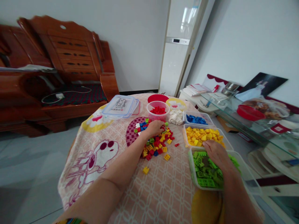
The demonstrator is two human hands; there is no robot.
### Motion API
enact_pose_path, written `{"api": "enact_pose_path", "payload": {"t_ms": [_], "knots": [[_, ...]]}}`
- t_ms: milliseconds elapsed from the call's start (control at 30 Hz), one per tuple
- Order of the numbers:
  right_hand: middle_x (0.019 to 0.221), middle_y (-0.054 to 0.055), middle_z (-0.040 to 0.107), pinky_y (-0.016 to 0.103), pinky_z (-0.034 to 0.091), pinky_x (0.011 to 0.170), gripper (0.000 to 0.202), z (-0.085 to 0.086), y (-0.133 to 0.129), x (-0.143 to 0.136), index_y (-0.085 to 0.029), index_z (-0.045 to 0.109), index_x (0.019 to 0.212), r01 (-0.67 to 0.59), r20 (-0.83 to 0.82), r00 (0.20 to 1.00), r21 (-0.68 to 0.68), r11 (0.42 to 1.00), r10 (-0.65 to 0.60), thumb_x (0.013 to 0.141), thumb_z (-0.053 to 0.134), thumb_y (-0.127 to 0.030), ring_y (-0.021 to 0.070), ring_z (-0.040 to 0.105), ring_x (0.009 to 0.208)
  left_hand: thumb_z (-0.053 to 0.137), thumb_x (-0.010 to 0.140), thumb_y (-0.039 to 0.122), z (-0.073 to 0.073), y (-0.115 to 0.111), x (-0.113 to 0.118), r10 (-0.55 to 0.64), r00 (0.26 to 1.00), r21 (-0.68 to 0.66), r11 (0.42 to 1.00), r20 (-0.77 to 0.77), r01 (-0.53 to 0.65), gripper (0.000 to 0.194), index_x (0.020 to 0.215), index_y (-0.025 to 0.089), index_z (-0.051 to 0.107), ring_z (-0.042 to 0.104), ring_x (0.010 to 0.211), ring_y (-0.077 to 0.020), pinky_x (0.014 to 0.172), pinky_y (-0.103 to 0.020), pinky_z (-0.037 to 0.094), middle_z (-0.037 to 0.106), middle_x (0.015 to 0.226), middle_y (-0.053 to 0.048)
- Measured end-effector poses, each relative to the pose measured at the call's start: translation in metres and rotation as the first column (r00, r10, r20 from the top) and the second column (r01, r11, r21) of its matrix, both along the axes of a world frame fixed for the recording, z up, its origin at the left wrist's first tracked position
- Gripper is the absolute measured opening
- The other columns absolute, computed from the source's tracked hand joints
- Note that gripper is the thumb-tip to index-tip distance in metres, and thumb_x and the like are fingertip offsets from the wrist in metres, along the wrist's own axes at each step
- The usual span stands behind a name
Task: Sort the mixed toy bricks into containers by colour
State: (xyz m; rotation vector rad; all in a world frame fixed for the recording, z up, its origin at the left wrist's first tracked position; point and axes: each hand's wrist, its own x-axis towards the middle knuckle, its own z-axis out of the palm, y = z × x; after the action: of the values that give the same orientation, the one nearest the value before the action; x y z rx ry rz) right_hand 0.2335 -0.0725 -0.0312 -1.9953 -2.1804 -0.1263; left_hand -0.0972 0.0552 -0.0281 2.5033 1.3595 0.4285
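Red, yellow, blue and green among the mixed bricks [161, 145], directly under and around the left hand [155, 128], well inside the table's [168, 193] edges. Curls left fingers down; cannot tell whether gripping. Reaches with right hand [216, 152] over yellow bricks [203, 137] and green bricks [206, 171], towards the right edge; cannot tell whether closed.

Single head cam, worn on your head, facing forward and slightly down over the table [116, 183]. Your forearms enter from the bottom edge, close to the lens; hands [155, 128] sit mid-distance. Wooden chair [74, 59] far left, glass shelf [259, 124] right, wall [137, 40] behind. No second view, so no overlap.
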Motion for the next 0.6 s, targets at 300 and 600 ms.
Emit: {"api": "enact_pose_path", "payload": {"t_ms": [300, 600], "knots": [[0.09, 0.014, 0.076, 0.035, 0.049, 0.084, 0.038, 0.002, 0.0, -0.001, -0.02, 0.066, 0.081, -0.006, -0.003, 1.0, 0.004, 1.0, 0.006, 0.1, 0.035, -0.03, 0.0248, 0.068, 0.088, 0.062, 0.081, 0.017, 0.014, 0.004, -0.006, 0.047, 0.875, 0.041, 0.996, 0.482, -0.077, 0.031, 0.105, 0.015, 0.08, 0.07, 0.077, -0.0164, 0.077, -0.025, 0.054, 0.079, 0.089, -0.005], [0.088, 0.012, 0.075, 0.035, 0.049, 0.083, 0.036, 0.002, 0.001, -0.001, -0.022, 0.065, 0.079, -0.007, -0.022, 1.0, 0.018, 1.0, 0.007, 0.1, 0.036, -0.028, 0.0244, 0.068, 0.086, 0.064, 0.082, 0.018, 0.017, 0.015, -0.026, 0.309, 0.609, -0.06, 0.917, 0.73, -0.393, 0.04, 0.12, 0.014, 0.075, 0.074, 0.091, -0.0194, 0.085, -0.03, 0.061, 0.079, 0.108, -0.009]]}}
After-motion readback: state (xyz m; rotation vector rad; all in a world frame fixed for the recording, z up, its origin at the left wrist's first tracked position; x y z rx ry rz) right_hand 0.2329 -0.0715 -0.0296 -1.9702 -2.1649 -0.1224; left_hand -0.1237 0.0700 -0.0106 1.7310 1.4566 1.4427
